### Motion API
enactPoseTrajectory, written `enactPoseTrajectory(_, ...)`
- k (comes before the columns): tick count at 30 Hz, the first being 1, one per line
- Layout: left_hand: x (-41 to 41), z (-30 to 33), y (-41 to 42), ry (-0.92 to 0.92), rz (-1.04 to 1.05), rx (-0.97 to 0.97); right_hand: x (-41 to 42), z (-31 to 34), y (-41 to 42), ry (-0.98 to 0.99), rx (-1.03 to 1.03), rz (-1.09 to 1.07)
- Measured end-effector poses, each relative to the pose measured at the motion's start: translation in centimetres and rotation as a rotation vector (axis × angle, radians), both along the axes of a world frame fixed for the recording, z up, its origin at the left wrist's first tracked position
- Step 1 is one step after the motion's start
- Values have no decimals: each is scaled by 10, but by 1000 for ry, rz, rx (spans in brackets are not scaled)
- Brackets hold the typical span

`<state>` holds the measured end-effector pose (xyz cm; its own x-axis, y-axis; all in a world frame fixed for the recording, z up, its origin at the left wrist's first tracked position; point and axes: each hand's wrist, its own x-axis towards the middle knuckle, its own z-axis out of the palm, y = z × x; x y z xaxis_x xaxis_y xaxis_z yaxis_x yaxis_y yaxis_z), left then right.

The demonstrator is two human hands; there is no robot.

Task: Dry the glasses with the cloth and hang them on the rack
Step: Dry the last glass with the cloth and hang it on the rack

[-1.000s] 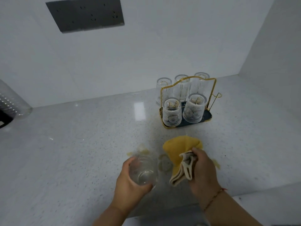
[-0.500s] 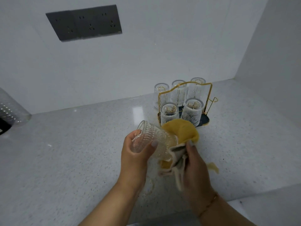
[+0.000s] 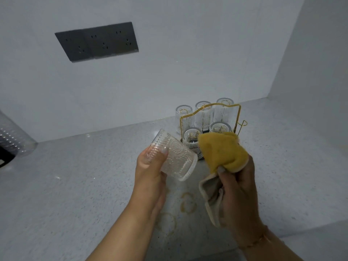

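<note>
Glass (image 3: 175, 157) lifted off the counter (image 3: 75, 185) since a second ago, now tilting on its side in mid-air — drying is only beginning.

Left hand (image 3: 150, 166) is curling fingers and thumb round the embossed glass, mouth pointing toward the yellow cloth (image 3: 222, 149), which the right hand (image 3: 237, 187) is bunching just beside it, not quite touching. Cloth is covering part of the gold rack (image 3: 239, 117) behind, hiding whether a peg is standing free among the five glasses hanging there — faint rings are showing on the counter below.

Glass (image 3: 176, 159) clear, embossed; cloth (image 3: 222, 150) fuzzy; rack (image 3: 238, 117) shiny gold metal; counter (image 3: 75, 185) glossy.
</note>
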<state>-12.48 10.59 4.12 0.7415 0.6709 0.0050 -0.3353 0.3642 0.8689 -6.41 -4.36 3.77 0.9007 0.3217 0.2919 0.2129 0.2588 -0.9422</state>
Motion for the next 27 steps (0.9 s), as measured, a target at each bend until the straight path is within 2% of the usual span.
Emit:
enactPoseTrajectory(3,2,3,-14,-6,-46,-67,-13,11,9,-328,-177,90)
enactPoseTrajectory(5,4,9,-27,52,-65,-86,-20,9,19,-546,-340,59)
enactPoseTrajectory(7,3,11,-34,60,-90,-122,-20,6,24,-659,-400,27)
enactPoseTrajectory(9,0,12,-35,25,-67,-107,-13,10,25,-575,-324,91)
enactPoseTrajectory(12,-3,15,-37,-4,-82,-27,4,18,23,-142,-207,211)
enactPoseTrajectory(13,-2,17,-38,7,-74,-22,9,17,22,-83,-198,237)
enactPoseTrajectory(14,-2,18,-36,27,-50,-31,8,16,21,-123,-204,238)
enactPoseTrajectory(18,0,22,-28,93,-22,-133,-17,6,23,-610,-302,108)
enactPoseTrajectory(20,-1,21,-27,90,-55,-121,-19,7,24,-675,-345,71)
enactPoseTrajectory(22,-2,21,-29,65,-73,-67,-13,20,23,-569,-259,163)
enactPoseTrajectory(25,-2,24,-33,29,-131,7,5,39,21,-184,-168,288)
enactPoseTrajectory(27,-1,29,-31,53,-86,22,11,38,19,26,-146,320)
